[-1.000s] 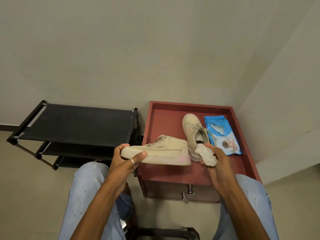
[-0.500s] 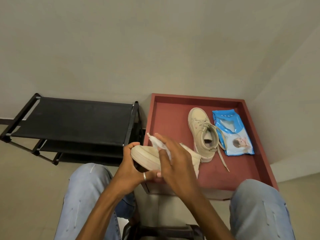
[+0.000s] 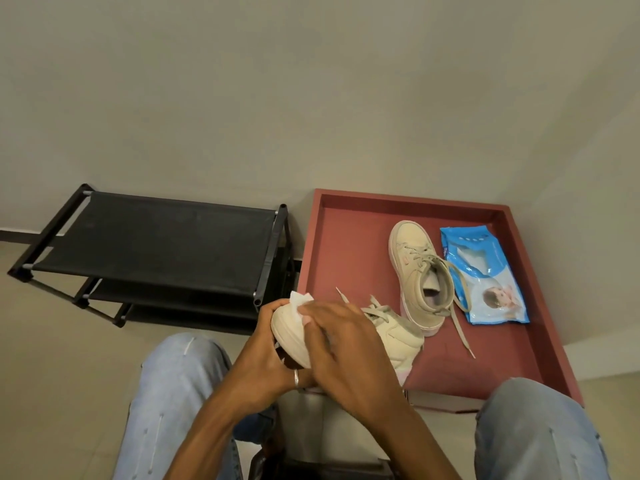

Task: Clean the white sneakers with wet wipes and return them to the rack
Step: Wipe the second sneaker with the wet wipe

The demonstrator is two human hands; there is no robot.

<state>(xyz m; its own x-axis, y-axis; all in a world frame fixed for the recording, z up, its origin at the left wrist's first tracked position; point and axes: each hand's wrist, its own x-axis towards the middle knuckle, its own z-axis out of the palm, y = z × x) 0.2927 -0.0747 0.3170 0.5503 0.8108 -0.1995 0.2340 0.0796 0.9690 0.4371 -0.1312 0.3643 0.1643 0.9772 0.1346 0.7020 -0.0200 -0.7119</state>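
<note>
My left hand (image 3: 263, 365) grips the toe end of a cream-white sneaker (image 3: 391, 337) from below, over my lap. On that toe lies a white wet wipe (image 3: 299, 303), which my right hand (image 3: 343, 348) presses down, covering most of the shoe's middle. The second sneaker (image 3: 415, 271) lies upright on the red table (image 3: 346, 244), its laces trailing loose. A blue pack of wet wipes (image 3: 485, 275) lies flat just right of it. The black shoe rack (image 3: 156, 244) stands at the left with nothing on its top shelf.
The red table has a raised rim and stands against the wall, touching the rack's right side. My knees in light jeans (image 3: 173, 386) frame the bottom of the view. A wall corner closes the right side.
My right hand brought the wipe from the right across onto the held sneaker's toe and now presses it there. The sneaker turned toe-up in my left hand.
</note>
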